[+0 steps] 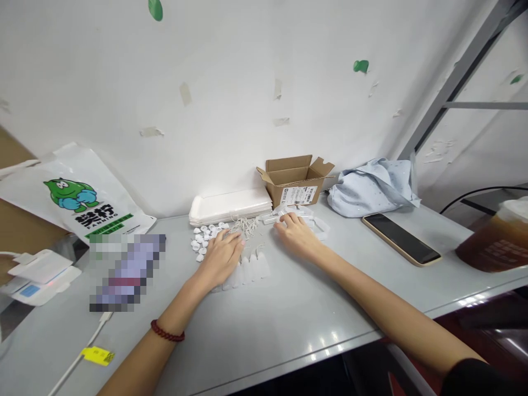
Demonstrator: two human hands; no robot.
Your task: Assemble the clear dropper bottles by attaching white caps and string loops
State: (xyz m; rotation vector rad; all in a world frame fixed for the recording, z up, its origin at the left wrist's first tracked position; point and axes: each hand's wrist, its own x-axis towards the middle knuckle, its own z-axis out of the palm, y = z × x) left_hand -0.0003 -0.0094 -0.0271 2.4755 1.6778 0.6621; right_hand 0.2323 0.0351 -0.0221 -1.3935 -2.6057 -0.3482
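My left hand (223, 257) lies palm down with its fingers stretched out, between small white caps (199, 242) and a row of small translucent pieces with thin tips (248, 270). It partly covers both groups. Just beyond its fingertips is a loose heap of thin white pieces (246, 225). My right hand (299, 235) reaches over clear plastic pieces (319, 226), fingers bent and slightly apart. A clear strip (269, 218) lies close to its fingertips. The right thumb and palm are hidden, and I make out nothing in either hand.
White trays (231, 204) are stacked against the wall beside an open cardboard box (295, 181). A light blue cloth bag (373, 187), a phone (400, 239) and a drink cup (497, 242) stand right. Left are a printed white bag (78, 192), a blurred-out object (130, 272) and a cable (74, 363).
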